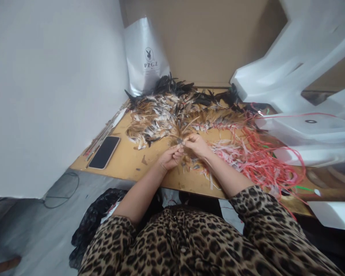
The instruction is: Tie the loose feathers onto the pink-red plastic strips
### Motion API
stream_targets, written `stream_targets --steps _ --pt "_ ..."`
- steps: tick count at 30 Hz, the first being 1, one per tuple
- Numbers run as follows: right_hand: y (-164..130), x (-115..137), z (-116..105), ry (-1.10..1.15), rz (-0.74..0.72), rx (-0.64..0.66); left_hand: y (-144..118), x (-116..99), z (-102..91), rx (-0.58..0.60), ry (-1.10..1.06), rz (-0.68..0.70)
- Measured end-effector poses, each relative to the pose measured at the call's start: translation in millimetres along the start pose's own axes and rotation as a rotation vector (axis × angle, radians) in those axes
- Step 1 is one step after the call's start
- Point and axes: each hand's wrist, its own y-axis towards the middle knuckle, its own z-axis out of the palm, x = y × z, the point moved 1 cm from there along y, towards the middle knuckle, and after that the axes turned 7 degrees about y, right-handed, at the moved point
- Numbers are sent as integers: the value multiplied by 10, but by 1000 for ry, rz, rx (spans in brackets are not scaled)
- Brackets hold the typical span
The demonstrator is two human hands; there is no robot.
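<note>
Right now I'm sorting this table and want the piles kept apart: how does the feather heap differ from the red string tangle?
The feathers are brown, white and black; the red string is bright red with pale strips mixed in. The feathers fan out at the table's far middle, the string sprawls to the right and loops over the near edge. Feathers are short tufts, string long thin loops. Both lie loose on the wooden table, meeting near the left hand and right hand.
</note>
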Motion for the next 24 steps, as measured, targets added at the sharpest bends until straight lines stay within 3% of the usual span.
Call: stream_targets --steps 10,14,18,24 --pt "-43 22 25 18 11 53 -45 -9 50 -73 -106 -83" --pt "-56 72 40 -93 -59 -22 -10 -13 14 -40 -29 -38" --pt "-39 103 4 -249 -102 -139 62 -58 -70 -84 229 115" --pt "3 64 -87 -366 3 -178 89 -83 -115 -335 860 329"
